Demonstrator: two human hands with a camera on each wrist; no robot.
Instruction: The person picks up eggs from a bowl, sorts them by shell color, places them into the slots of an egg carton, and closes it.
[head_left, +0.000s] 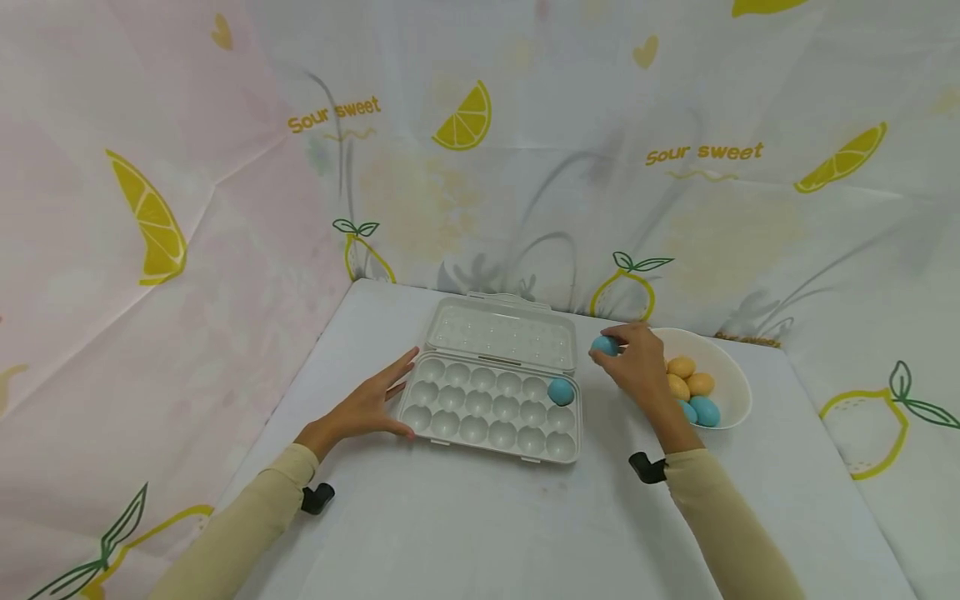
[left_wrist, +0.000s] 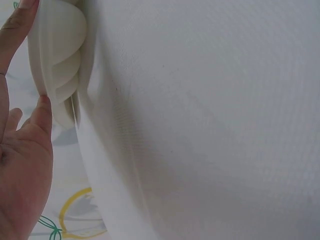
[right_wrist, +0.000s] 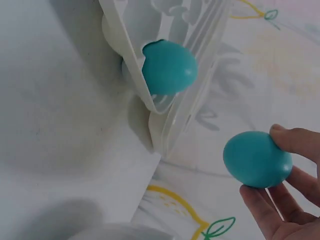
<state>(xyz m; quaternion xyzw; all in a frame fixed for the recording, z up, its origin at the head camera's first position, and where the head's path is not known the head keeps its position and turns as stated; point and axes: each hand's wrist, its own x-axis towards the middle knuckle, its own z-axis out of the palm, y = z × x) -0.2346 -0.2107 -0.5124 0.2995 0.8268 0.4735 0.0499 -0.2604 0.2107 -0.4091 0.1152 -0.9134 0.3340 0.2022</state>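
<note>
My right hand pinches a blue egg between thumb and fingertips, held in the air between the egg tray and the bowl. The pale plastic egg tray lies with its hinged lid folded back toward the wall. Another blue egg sits in its back right cup; the other cups hold nothing. At the tray's left end is my left hand, fingers spread and fairly straight, with fingertips and thumb touching the rim.
A white bowl stands right of the tray, just beyond my right hand. Inside are several yellow eggs and blue eggs, partly hidden by the hand. A lemon-print cloth hangs close behind the white table.
</note>
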